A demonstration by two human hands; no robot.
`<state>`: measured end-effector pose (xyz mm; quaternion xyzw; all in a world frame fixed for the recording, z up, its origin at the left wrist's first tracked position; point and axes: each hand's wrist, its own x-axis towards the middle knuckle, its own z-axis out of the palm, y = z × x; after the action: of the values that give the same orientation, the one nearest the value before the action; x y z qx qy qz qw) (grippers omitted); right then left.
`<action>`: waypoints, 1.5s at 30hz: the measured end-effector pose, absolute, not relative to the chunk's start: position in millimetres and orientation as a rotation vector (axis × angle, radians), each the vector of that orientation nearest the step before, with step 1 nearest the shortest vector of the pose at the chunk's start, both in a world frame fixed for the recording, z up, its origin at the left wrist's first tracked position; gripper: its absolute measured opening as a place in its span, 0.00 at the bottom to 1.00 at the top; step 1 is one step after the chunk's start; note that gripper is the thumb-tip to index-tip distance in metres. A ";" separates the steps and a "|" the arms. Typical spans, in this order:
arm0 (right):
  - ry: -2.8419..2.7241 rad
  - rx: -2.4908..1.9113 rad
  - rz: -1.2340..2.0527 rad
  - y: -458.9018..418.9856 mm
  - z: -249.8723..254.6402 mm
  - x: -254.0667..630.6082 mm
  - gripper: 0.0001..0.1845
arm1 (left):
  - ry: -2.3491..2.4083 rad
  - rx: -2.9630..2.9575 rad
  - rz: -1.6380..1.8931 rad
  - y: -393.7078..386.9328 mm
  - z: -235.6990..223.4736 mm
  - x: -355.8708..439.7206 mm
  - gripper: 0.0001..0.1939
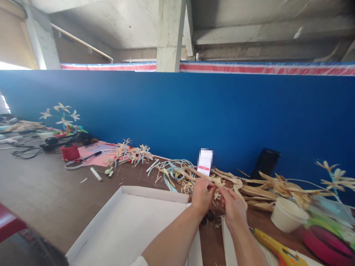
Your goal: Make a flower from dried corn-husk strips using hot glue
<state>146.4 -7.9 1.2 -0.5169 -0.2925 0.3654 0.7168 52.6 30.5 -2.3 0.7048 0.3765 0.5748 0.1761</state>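
Note:
My left hand [203, 195] and my right hand [233, 207] meet above the table beyond the tray's right end. Both are closed in a pinch, fingertips almost touching. Between them shows a small pale piece of dried husk [217, 195], partly hidden by the fingers. Long dried husk strips [257, 190] lie just behind and to the right of my hands. Small husk scraps [186, 186] are scattered to the left of my left hand. Dark scissors [210, 215] seem to lie under my wrists, mostly covered.
A white box tray [144, 214] fills the front centre. To the right stand a white cup [288, 214] and a yellow glue gun [274, 245]. Husk flowers [129, 153] and a red spool [69, 152] lie leftward. A blue partition [166, 111] closes off the back.

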 end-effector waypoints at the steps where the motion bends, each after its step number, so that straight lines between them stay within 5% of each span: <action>1: -0.648 -1.138 0.813 -7.7 1.2 146.5 0.18 | 1.067 2.007 1.628 30.6 -2.8 52.7 0.02; 27: -0.738 -1.189 0.783 -10.1 3.4 142.0 0.24 | 1.069 2.140 1.629 28.8 -0.5 50.0 0.04; 37: -0.909 -1.429 0.423 -10.6 3.7 147.5 0.22 | 1.068 2.048 1.692 31.0 -1.9 51.0 0.03; 45: -0.816 -1.150 0.670 -7.0 -0.9 145.3 0.34 | 1.024 1.755 1.660 30.5 1.0 52.8 0.02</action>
<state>145.3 -7.0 -0.9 -0.5184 -0.3680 0.3019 0.7105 52.8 30.5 1.0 0.6467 0.3774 0.6115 0.2559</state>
